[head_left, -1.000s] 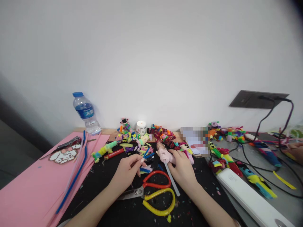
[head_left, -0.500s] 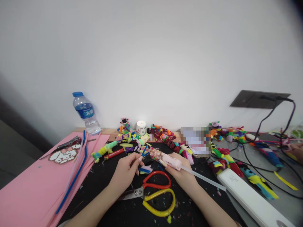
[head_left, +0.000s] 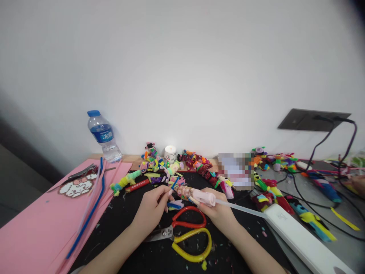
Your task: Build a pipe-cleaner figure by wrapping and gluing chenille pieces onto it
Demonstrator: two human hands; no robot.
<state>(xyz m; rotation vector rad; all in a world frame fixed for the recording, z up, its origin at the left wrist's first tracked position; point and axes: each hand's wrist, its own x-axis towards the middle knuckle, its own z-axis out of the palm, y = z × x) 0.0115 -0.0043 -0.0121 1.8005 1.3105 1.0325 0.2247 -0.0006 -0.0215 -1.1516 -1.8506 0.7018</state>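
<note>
My right hand is wrapped round a small pink glue gun, its nozzle end pointing left. A long translucent glue stick sticks out of the gun's back. Pinched in the fingertips of my left hand is a short blue pipe cleaner piece, close to the front of the gun. Whether the nozzle touches the piece I cannot tell. Cut blue and lilac pipe cleaner bits lie between my hands. Just below them rest scissors with one red and one yellow handle.
A black mat covers the middle. Pink sheets with long pipe cleaners lie left, a water bottle behind. Colourful pipe cleaner figures line the wall. Right are a long white case, black cables and another person's hand.
The glue gun has shifted slightly left, its front closer to the blue piece. Its glue stick now sits higher, its end by the white case. My left hand has barely moved.
</note>
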